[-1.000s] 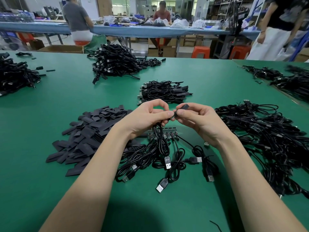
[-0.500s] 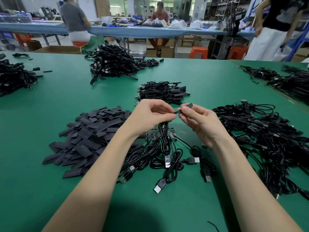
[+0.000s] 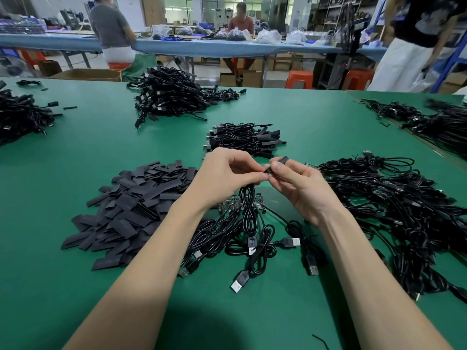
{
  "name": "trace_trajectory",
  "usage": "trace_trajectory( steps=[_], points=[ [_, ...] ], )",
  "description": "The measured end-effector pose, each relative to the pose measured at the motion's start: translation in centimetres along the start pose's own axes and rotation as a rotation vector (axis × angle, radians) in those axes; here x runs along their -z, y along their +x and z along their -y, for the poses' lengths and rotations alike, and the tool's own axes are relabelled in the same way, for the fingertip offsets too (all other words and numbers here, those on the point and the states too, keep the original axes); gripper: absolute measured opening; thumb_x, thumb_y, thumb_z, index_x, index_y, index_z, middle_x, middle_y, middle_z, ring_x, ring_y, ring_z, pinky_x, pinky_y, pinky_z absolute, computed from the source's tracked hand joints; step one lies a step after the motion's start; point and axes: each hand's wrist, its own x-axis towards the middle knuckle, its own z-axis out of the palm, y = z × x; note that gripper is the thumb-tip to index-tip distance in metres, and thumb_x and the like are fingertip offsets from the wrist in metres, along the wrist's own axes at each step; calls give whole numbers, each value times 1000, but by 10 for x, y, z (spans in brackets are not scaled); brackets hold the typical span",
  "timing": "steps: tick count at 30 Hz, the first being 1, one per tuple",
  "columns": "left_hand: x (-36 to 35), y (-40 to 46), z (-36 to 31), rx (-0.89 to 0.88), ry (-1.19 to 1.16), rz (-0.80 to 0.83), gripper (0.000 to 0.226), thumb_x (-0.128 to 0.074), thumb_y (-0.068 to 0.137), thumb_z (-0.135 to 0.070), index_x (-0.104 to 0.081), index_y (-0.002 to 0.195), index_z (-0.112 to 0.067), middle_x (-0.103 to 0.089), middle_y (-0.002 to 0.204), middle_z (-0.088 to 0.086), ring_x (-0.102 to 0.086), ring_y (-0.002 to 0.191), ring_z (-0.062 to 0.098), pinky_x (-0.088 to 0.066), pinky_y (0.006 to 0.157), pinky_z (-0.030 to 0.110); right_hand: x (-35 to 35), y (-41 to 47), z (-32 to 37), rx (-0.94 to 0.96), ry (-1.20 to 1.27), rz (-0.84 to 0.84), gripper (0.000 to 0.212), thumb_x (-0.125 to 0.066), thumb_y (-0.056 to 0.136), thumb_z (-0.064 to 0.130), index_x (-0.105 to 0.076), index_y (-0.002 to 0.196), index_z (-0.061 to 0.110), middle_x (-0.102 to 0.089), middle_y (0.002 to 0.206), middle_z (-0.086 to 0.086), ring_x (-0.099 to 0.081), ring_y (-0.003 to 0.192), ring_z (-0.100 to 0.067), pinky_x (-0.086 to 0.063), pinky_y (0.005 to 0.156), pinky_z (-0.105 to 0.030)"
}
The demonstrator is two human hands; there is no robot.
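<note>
— Starting at the left, what lies there?

— A heap of flat black sleeves (image 3: 131, 210) on the green table (image 3: 75, 152), just left of the left forearm; none of them is being touched.

— And the left hand (image 3: 227, 175)?

— Raised above the table, fingers curled; thumb and forefinger pinch the end of a black cable (image 3: 247, 198), whose loop hangs down from the fist to the table; behind that loop lies a strip of small circuit boards (image 3: 228, 205).

— Where do the hands meet?

— At the fingertips, in the middle, over a few loose USB cables (image 3: 252, 248); the cable's end sits right at that meeting point.

— The right hand (image 3: 300, 188)?

— Also partly closed; thumb and fingers pinch one short black sleeve (image 3: 283, 159), which pokes up and to the right past the fingers; whether the cable's tip is inside it, I cannot tell.

— Further right?

— A big tangle of black cables (image 3: 394, 198) beside the right wrist; a smaller bundle (image 3: 242, 137) lies beyond both hands.
</note>
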Motion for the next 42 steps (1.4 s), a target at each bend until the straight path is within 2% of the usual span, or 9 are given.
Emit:
trace_trajectory(
  steps=[11, 16, 18, 22, 31, 36, 42],
  points=[
    [0, -2, 5, 15, -161, -10, 16, -88, 74, -12, -76, 85, -13, -77, 79, 5, -76, 76, 16, -56, 71, 20, -3, -3, 1, -25, -52, 48, 28, -76, 78, 13, -71, 103, 0, -76, 98, -12, -73, 85, -15, -57, 74, -16],
    [-1, -1, 8, 57, -224, 19, 20, -85, 74, -8, -76, 90, -15, -78, 84, 3, -75, 81, 14, -56, 75, 19, -9, -3, -2, 75, -123, -30, 34, -79, 74, 22, -72, 107, 13, -77, 92, -11, -73, 79, -15, -58, 74, -22],
    [0, -2, 9, 68, -261, 13, 19, -84, 76, -5, -76, 89, -16, -78, 85, 5, -76, 81, 16, -56, 75, 19, -13, -3, -4, 140, -111, -49, 37, -79, 76, 21, -72, 111, 16, -77, 96, -14, -74, 83, -19, -59, 78, -26],
    [1, -3, 10, 74, -305, 13, 18, -85, 76, -8, -78, 86, -22, -78, 86, 9, -76, 83, 21, -57, 75, 20, -17, -3, -6, 221, -85, -65, 28, -83, 72, 21, -80, 100, 22, -76, 101, -17, -74, 91, -25, -59, 81, -30],
    [-1, -4, 13, 100, -288, -26, 14, -85, 76, -10, -78, 86, -17, -77, 85, 14, -77, 83, 26, -59, 78, 27, -18, -2, -14, 190, -45, -98, 27, -83, 72, 18, -81, 99, 20, -76, 98, -16, -72, 89, -23, -59, 80, -29],
    [-2, -4, 12, 122, -264, -37, 15, -84, 77, -7, -76, 88, -11, -78, 85, 13, -77, 82, 25, -59, 76, 24, -17, -1, -15, 185, -48, -113, 28, -82, 73, 14, -80, 101, 15, -76, 95, -17, -72, 87, -23, -60, 81, -31],
    [-3, -3, 12, 144, -228, -56, 14, -83, 80, -13, -74, 91, -13, -78, 86, 10, -76, 81, 21, -57, 74, 23, -18, 4, -15, 213, -61, -176, 19, -78, 84, 5, -79, 101, 14, -76, 91, -15, -71, 83, -23, -60, 79, -30]
  ],
)
